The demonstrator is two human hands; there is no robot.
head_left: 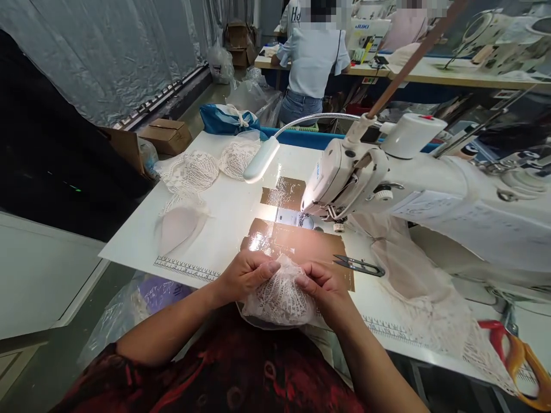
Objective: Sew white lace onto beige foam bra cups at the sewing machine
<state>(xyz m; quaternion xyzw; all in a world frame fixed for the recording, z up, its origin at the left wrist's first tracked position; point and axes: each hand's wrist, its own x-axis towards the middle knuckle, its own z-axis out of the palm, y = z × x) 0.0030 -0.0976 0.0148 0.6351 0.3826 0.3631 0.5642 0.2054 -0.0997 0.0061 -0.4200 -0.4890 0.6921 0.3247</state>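
Note:
Between my two hands, at the front edge of the sewing table, is a white lace bra cup [282,298]. My left hand [253,275] pinches its upper left edge, thumb on top. On the opposite side my right hand [321,287] grips the upper right edge between thumb and fingers. The cup's rounded lace side faces up toward me. Just beyond it lies a brown taped patch [301,241] on the table. Thread snips [359,265] rest to the right of my right hand. The sewing machine [340,178] stands beyond, its needle area lit.
More lace cups [189,170] and a plain beige cup [178,229] lie at the left. Sheer lace fabric [413,281] spreads on the right, near orange-handled scissors [523,358]. A lamp [262,159] arches over the table. Another person [312,63] sits at a bench behind.

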